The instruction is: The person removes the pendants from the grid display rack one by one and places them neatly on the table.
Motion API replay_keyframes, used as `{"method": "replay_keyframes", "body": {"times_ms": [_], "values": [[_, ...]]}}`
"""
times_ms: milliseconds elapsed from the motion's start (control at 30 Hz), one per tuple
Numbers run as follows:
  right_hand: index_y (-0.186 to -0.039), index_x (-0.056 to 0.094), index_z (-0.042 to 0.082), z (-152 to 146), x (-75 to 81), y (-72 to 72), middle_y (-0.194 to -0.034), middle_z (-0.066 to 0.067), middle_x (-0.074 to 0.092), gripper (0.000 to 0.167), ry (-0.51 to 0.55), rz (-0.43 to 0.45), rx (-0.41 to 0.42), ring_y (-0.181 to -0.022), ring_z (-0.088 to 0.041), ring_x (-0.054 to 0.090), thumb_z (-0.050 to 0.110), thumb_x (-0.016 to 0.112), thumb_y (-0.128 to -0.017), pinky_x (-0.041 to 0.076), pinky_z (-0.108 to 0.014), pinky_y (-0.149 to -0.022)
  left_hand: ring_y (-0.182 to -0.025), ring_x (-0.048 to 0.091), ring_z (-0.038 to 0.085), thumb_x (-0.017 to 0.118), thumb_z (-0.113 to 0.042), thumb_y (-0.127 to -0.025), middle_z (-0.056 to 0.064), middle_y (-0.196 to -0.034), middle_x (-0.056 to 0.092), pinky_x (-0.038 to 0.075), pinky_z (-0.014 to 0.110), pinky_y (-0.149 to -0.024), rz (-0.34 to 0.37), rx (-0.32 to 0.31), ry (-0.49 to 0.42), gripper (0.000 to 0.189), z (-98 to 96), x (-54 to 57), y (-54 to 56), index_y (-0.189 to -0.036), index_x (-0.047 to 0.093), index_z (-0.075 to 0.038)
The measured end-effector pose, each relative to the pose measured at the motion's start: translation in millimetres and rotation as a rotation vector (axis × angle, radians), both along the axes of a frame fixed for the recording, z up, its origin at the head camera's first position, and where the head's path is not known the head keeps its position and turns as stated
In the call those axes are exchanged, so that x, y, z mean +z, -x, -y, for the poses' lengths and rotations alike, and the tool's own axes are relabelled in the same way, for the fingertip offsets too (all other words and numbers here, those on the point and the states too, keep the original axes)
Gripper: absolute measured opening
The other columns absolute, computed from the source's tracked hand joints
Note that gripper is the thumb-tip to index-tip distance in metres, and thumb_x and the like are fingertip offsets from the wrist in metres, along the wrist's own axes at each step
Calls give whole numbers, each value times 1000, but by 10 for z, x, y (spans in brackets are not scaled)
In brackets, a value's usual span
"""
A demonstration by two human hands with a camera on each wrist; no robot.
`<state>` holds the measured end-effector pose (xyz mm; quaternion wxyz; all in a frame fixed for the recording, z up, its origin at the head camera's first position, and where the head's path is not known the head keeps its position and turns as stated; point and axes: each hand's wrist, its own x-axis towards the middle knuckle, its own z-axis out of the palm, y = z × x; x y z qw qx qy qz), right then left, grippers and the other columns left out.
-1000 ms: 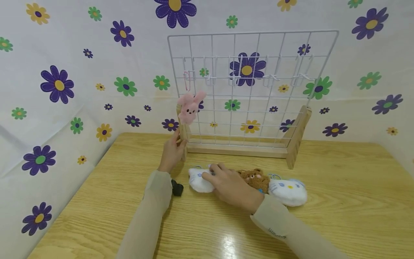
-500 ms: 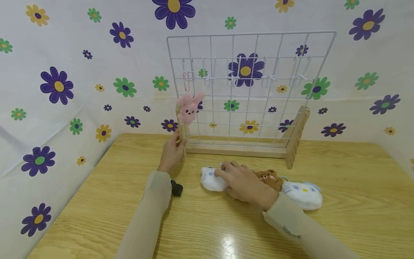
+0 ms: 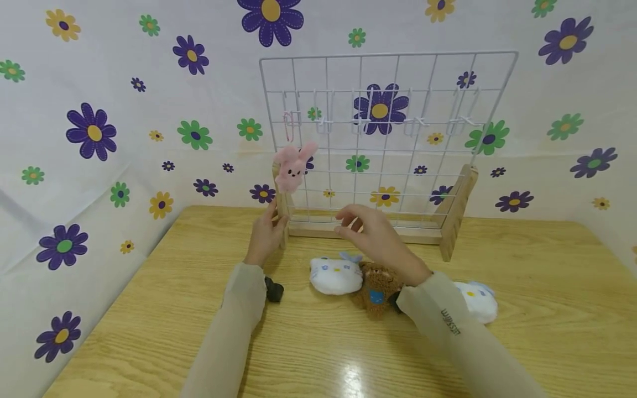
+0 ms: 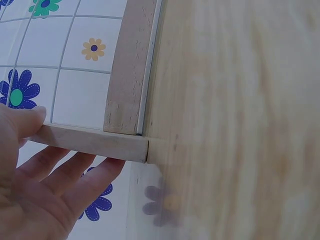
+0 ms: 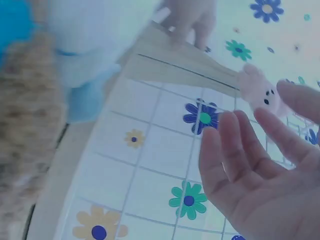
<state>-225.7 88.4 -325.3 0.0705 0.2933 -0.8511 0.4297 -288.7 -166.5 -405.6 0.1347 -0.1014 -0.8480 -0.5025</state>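
My left hand (image 3: 265, 237) grips the left wooden leg (image 4: 95, 141) of a white wire grid rack; in the left wrist view its thumb lies on one side and its fingers on the other. My right hand (image 3: 375, 237) is raised before the rack's lower part with loosely bent fingers and nothing between them. Below it on the table lie a white plush cat head (image 3: 336, 278) and, touching it, a brown plush bear (image 3: 375, 284) with a blue patch. A second white plush cat head (image 3: 479, 303) is partly behind my right sleeve. From the rack's left hook hangs a pink plush bunny (image 3: 291, 171).
Several white hooks hang in a row along the grid. The rack's wooden base bar (image 3: 318, 228) and right leg (image 3: 458, 218) stand on the wooden table (image 3: 149, 309). A black object (image 3: 273, 290) sits beside my left sleeve. Behind is a flowered cloth (image 3: 209, 94).
My right hand drew the plush toys to the right across the table, then let go and rose toward the rack. My left hand has stayed on the leg.
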Motion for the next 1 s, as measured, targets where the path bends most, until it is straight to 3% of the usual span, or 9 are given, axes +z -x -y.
{"method": "replay_keyframes", "body": {"times_ms": [233,667,1000], "values": [[-109,69,-2,36,163,87,-94,-14,69,15,83,-42,-131,-80,-28,63,6,67,-97,53,-36,-67,-122,57,50,54,-1,-104,34,-143,49,54,53,-96,-7,0,-12,58,-8,-1,-3,-158,32,-3],[-112,70,-3,139,381,158,-93,-15,67,20,104,-88,-184,-75,-29,59,10,67,-97,48,-35,-63,-121,58,49,54,-1,-104,35,-141,50,54,53,-94,-4,0,-24,56,-7,-6,17,-157,34,-1],[-109,70,-4,228,513,255,-86,-14,66,16,170,-68,-194,-62,-23,60,7,66,-97,49,-23,-54,-123,57,49,54,0,-104,34,-144,48,54,51,-96,-5,-4,-28,58,-9,-4,15,-157,32,-2]]}}
